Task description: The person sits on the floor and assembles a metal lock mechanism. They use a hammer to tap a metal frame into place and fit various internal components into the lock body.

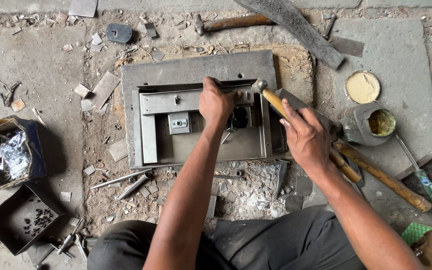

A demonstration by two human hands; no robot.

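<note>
Floor: a cracked grey stone floor [401, 45] strewn with metal offcuts and grit spreads on all sides of both hands.
Workpiece: a grey rectangular sheet-metal frame with a recessed panel [196, 67] lies flat just ahead of the seated person, directly under the left hand and just left of the right hand; its long axis runs left to right.
Left hand: the left hand [217, 102] presses down on the frame's inner top bar, fingers curled over a small part that cannot be identified.
Right hand: the right hand [307, 139] is clenched around the yellow wooden handle of a small round-headed steel hammer [262, 86].
Key relation: the hammer head hangs just right of the left fingertips, over the frame's upper right corner; the handle slants down and to the right into the right hand, so the left hand is the one on the work.
Beside the right hand: a second long wooden-handled tool [386, 180] lies under the right wrist, and a dented grey tin of yellowish paste [368, 124] stands just beyond, its round lid [362, 87] near.
Far from the left hand: an open cardboard box of shiny scraps [6, 155].
Hidden: the point of contact under the left fingers is covered; a dark object in the panel beneath the left wrist is hard to make out.
</note>
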